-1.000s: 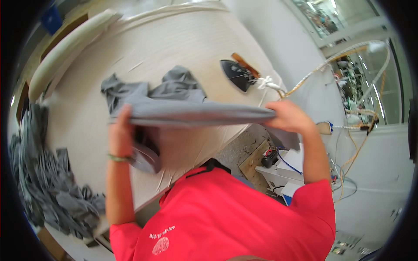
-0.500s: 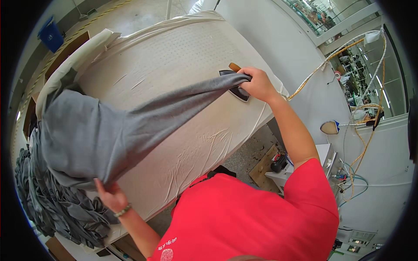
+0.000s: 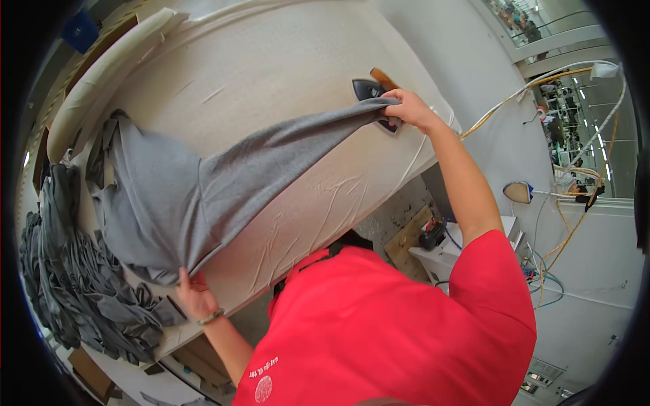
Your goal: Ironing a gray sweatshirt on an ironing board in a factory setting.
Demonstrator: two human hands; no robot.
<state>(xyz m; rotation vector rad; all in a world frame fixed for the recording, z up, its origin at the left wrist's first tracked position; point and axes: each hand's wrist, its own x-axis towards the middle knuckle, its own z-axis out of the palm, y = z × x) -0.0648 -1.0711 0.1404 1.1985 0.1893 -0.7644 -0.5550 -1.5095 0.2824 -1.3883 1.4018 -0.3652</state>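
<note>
Gray garment (image 3: 159, 196) stretches across the pale table (image 3: 284, 74) from beside the dark cloth heap (image 3: 84, 284) at left; my left hand (image 3: 196, 298) pinches its near edge, and my right hand (image 3: 412, 110) grips its narrow right end by the iron (image 3: 366, 89).

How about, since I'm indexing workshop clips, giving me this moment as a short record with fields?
Left hand: pinches the garment at its near edge
Right hand: grips the garment's narrow end
Garment: grey, drawn out between both hands over the table
Iron: dark, on the table, partly hidden by the garment and right hand
Pile: crumpled grey cloth, at the table's left
Table: pale, wrinkled cover
Shirt: red, worn by the person
</note>
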